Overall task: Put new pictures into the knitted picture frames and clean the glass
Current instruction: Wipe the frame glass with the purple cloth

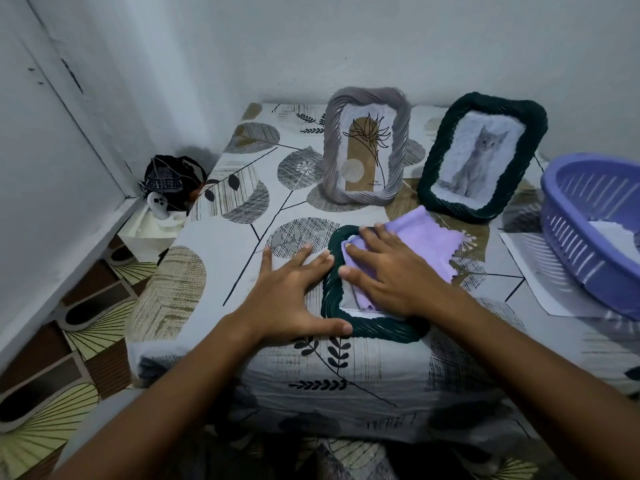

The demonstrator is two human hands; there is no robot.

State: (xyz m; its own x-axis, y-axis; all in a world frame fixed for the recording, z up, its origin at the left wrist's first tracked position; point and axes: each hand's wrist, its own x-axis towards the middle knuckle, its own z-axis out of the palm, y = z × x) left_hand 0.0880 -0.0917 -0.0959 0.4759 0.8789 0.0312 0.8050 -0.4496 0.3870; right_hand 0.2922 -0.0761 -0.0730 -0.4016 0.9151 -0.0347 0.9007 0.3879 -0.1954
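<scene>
A dark green knitted frame (331, 299) lies flat on the leaf-patterned cloth near the front edge. My right hand (388, 271) presses a lilac cleaning cloth (427, 237) flat onto its glass with straight fingers. My left hand (294, 296) lies spread beside the frame's left edge, thumb along its lower rim, fingertips touching its side. Behind stand two upright frames: a grey knitted frame (367, 147) with a plant drawing and a second dark green frame (483, 157) with a cat picture.
A lilac plastic basket (588, 223) holding paper sits at the right on a white sheet (533, 271). A dark bag (173, 180) and a small white box are on the floor at the left, by the wall. The table's front edge drops off below the frame.
</scene>
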